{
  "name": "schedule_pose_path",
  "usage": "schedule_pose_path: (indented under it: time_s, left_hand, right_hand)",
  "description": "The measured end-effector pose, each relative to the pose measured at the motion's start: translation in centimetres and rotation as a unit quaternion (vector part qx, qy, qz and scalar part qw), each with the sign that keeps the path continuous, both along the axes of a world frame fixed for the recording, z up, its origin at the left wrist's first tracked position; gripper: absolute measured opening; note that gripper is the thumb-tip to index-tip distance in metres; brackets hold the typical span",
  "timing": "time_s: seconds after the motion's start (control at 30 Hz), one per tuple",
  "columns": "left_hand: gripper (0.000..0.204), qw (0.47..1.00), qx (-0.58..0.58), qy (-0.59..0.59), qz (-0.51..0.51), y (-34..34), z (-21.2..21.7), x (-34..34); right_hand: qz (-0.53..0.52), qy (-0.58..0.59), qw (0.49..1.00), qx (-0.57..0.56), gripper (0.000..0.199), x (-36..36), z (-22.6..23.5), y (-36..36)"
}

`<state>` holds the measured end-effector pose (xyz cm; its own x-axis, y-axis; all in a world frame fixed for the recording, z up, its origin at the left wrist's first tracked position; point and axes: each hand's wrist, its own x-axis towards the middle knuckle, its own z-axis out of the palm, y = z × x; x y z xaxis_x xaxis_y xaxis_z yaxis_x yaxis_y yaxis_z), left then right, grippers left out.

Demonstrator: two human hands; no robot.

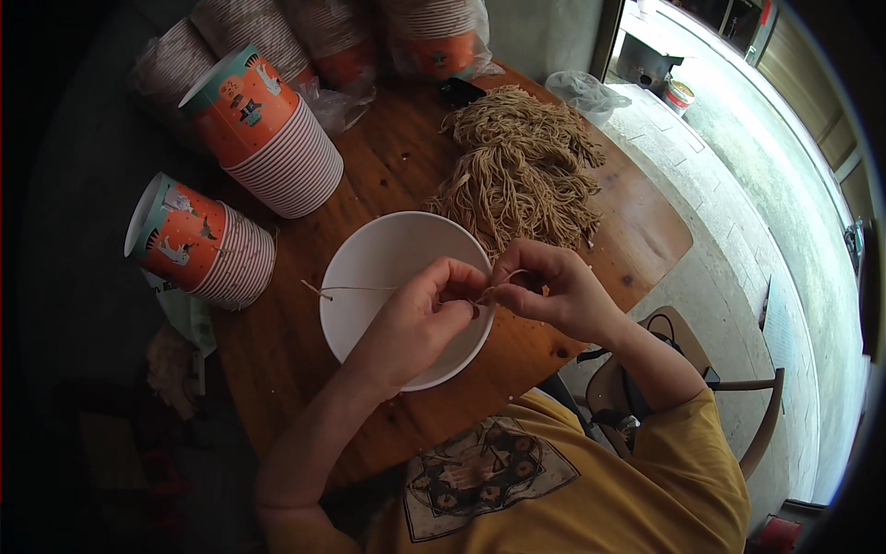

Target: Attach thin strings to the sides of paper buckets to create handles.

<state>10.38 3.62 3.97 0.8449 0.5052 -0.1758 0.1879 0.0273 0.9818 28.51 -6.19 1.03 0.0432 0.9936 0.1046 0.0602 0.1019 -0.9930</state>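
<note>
Over a white round paper bucket (365,258), seen from above with its inside bare, both my hands meet near its right rim. My left hand (413,323) is closed, thumb against the fingers, pinching a thin tan string (355,288). Leftward from it the string stretches across the bucket's opening, ending in a small knotted tip past the left rim. My right hand (558,291) also pinches the string, and a short loop shows between its fingers. Just beyond the hands lies a big tangled heap of tan strings (526,166). The fingertips partly hide the spot where the string is held.
Two tilted stacks of orange and teal paper buckets (277,138) stand at the left on the wooden table (388,175). More bagged stacks (434,37) line the back. A clear plastic bag (586,92) sits beyond the heap. A chair (637,369) is at my right.
</note>
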Motion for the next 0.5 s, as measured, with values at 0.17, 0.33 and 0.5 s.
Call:
schedule_pose_path:
  time_s: [0.17,0.33,0.5]
  left_hand:
    - [0.018,0.995,-0.096,0.015,-0.005,0.57,0.55,0.09]
    - [0.02,0.999,0.017,0.037,-0.007,0.27,0.06,0.05]
    - [0.014,0.994,0.096,0.047,0.016,-0.37,-0.03,0.24]
  right_hand:
    - [-0.014,-0.089,0.995,0.031,0.012,0.05,0.36,0.1]
    - [-0.028,-0.122,0.99,0.064,0.011,-0.09,0.34,0.27]
    - [-0.033,-0.172,0.982,0.075,0.011,-0.14,1.01,0.12]
